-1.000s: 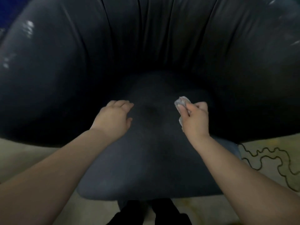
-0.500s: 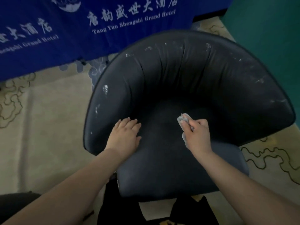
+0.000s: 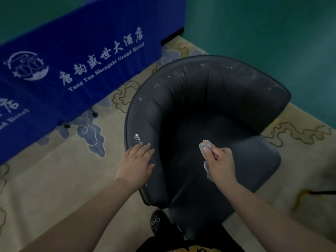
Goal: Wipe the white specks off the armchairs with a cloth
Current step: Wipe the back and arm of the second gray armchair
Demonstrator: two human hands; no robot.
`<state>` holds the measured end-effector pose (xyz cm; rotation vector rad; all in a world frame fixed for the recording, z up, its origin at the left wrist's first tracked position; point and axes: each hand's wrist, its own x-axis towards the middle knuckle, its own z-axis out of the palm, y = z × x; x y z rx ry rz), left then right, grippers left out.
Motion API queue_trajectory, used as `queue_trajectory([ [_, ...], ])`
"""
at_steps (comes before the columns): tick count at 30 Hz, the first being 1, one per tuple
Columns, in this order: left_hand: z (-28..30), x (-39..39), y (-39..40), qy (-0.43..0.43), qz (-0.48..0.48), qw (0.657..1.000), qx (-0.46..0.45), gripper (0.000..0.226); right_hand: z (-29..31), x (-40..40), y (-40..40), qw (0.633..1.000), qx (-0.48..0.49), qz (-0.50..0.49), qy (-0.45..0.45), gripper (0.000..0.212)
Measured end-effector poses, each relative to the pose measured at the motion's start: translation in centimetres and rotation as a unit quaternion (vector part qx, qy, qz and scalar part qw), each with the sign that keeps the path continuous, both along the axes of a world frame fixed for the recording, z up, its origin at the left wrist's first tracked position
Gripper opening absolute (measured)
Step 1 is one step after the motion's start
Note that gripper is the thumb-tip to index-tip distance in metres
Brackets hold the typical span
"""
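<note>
The dark armchair (image 3: pixel 209 113) stands on the patterned carpet (image 3: pixel 54 171), its curved back toward 12 o'clock and the seat opening toward the person at 6. The left hand (image 3: pixel 136 160) lies flat on the chair's left arm at about 9 o'clock, fingers straight and holding nothing; it seems placed there to brace the chair so that rubbing will not shift it. Just past its fingertips, toward 11, sits the largest white speck (image 3: pixel 137 138). More specks (image 3: pixel 203 65) are scattered along the top rim of the back from 10 round to 1 o'clock.

The right hand (image 3: pixel 220 160) hovers over the seat's middle with its grip clenched round the cloth (image 3: pixel 204 144), which is bunched so that a wad pokes out ahead of the knuckles, a firm pad for scrubbing. The cloth is well apart from any speck, so the marks in view seem not yet wiped. A blue banner (image 3: pixel 72 70) hangs at 10 o'clock.
</note>
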<state>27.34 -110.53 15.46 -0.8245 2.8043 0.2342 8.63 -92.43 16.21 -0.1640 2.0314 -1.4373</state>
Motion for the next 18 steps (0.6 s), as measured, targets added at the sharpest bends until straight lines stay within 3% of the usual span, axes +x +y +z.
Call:
queue_trajectory([
  [11, 1.1, 0.9, -2.5, 0.040, -0.024, 0.998, -0.033, 0.056, -0.2, 1.0, -0.5, 1.000, -0.016, 0.016, -0.003, 0.025],
  [16, 0.5, 1.6, -7.6, 0.014, -0.014, 1.000, -0.015, 0.060, -1.2, 3.0, -1.4, 0.999, -0.027, -0.033, -0.031, 0.036],
  [18, 0.3, 1.1, -10.3, -0.006, -0.052, 0.998, -0.018, 0.062, -1.5, 3.5, -2.5, 0.999, -0.024, -0.040, -0.021, 0.039],
])
